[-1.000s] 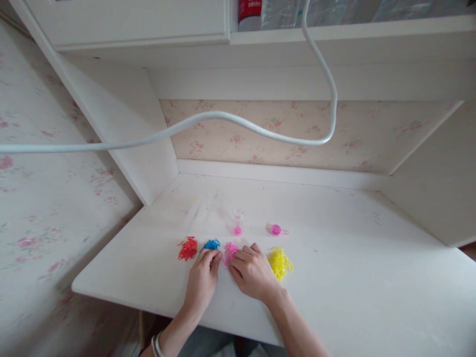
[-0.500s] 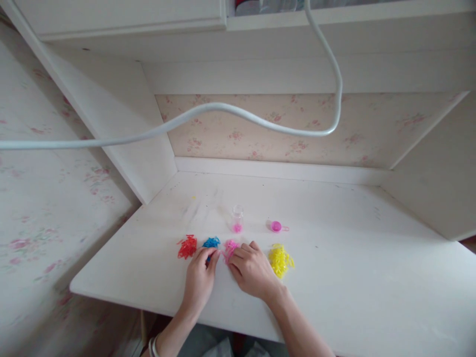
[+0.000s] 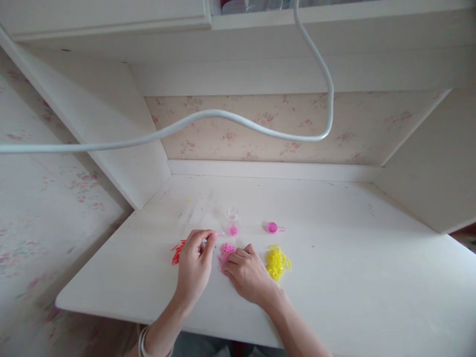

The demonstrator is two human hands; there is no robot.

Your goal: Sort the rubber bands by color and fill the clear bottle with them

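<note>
My left hand (image 3: 195, 260) is raised just above the desk, thumb and forefinger pinched on a small, thin pink plastic piece (image 3: 219, 234) that points right toward a clear bottle (image 3: 232, 218). The bottle stands upright with pink pieces at its bottom. My right hand (image 3: 243, 270) rests at the near right edge of a pile of pink pieces (image 3: 226, 250), fingers curled together and tips hidden. Behind my left hand lie a red pile (image 3: 177, 253) and a mostly covered blue pile (image 3: 213, 246). Right of my right hand is a yellow pile (image 3: 277, 263).
A pink round cap with a loop (image 3: 272, 227) lies right of the bottle on the white desk (image 3: 353, 267). A white cable (image 3: 219, 114) hangs across the view, in front of the shelf (image 3: 260, 49). Side panels bound the desk's back corners.
My left hand has risen from beside the blue pile and moved forward with the pink piece, toward the bottle. My right hand stays by the pink pile. The view has shifted slightly.
</note>
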